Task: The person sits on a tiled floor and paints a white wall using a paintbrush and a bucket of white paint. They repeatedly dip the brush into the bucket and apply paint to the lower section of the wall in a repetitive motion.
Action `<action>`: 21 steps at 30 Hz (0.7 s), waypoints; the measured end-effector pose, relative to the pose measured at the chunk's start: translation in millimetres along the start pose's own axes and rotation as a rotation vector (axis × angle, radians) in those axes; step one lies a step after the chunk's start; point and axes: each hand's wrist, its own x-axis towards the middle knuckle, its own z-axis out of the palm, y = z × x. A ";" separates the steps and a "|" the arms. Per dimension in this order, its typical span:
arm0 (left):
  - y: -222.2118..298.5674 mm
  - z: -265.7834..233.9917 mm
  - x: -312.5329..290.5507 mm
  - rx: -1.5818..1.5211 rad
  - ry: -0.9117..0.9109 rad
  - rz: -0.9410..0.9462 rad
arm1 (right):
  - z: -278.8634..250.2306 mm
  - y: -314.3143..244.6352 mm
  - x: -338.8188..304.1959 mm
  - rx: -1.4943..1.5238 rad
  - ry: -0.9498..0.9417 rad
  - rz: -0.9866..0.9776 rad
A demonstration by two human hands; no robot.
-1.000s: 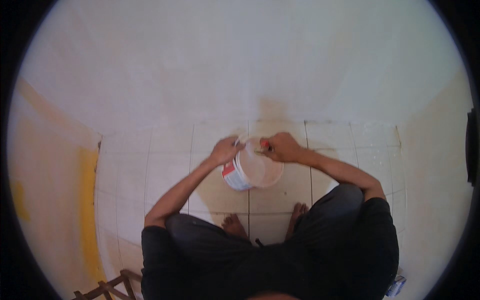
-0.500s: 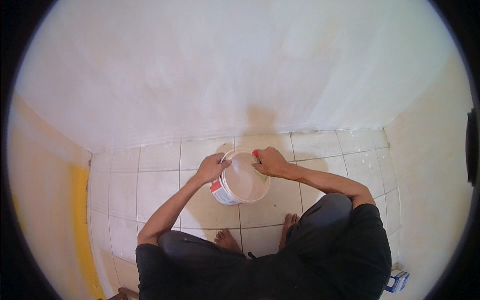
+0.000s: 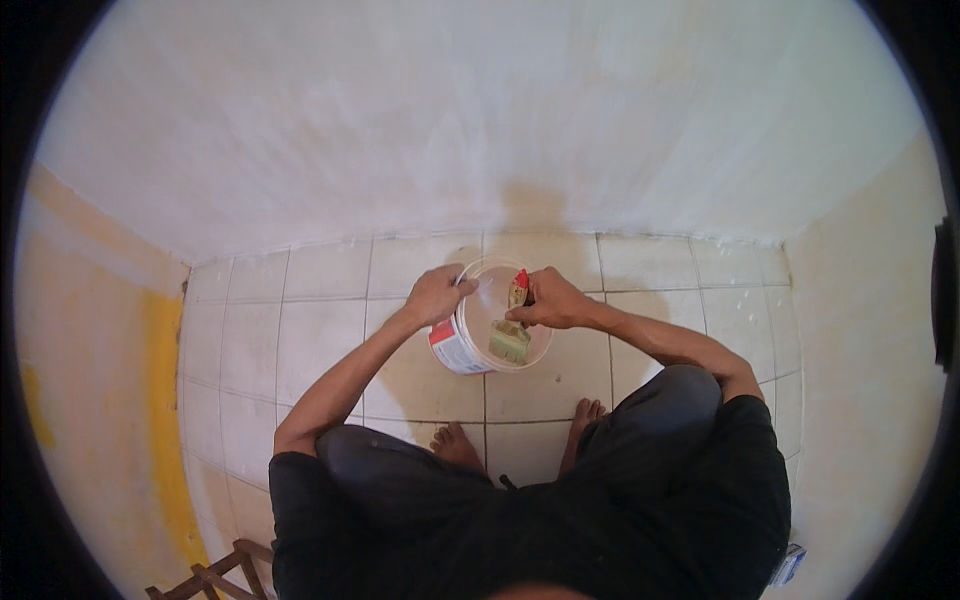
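A white plastic bucket [image 3: 458, 352] with a red and blue label sits tilted between my hands, its mouth facing up at me. My left hand [image 3: 436, 297] is closed on its left rim, thumb over the edge. In my right hand [image 3: 556, 299], at the right side of the bucket, is a paintbrush [image 3: 518, 292]. Its handle has a red end pointing away from me, and its wide, pale greenish bristles point toward me over the bucket's mouth. Whitish material coats the inside of the bucket; how much it holds is hard to make out.
Ahead stands a wall [image 3: 480, 130] with streaky white paint. The left wall [image 3: 165, 400] has a yellow strip. Pale floor tiles [image 3: 320, 340] lie under my bare feet [image 3: 457, 445]. A brown wooden frame [image 3: 225, 572] is at lower left, a blue-and-white box [image 3: 789, 566] at lower right.
My right hand has turned the paintbrush, bringing its handle and bristles into sight over the bucket. My left hand keeps its hold on the rim. The whole view has shifted slightly.
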 end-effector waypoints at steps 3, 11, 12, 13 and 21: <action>-6.6 1.5 -0.8 -0.009 0.024 0.048 | -2.3 -1.7 3.0 -0.262 0.070 -0.021; -20.5 8.1 1.1 -0.069 0.029 0.025 | -94.0 -3.1 -12.4 -0.396 0.276 -0.001; -21.0 7.2 2.3 -0.081 0.014 0.009 | -119.0 -8.6 -17.7 -0.267 0.389 -0.083; -20.7 6.7 1.9 -0.094 -0.001 -0.013 | -143.4 -21.2 -24.2 -0.132 0.493 -0.167; -24.6 10.6 4.2 -0.147 0.000 -0.005 | -267.8 -137.3 -18.4 -0.779 0.706 -0.479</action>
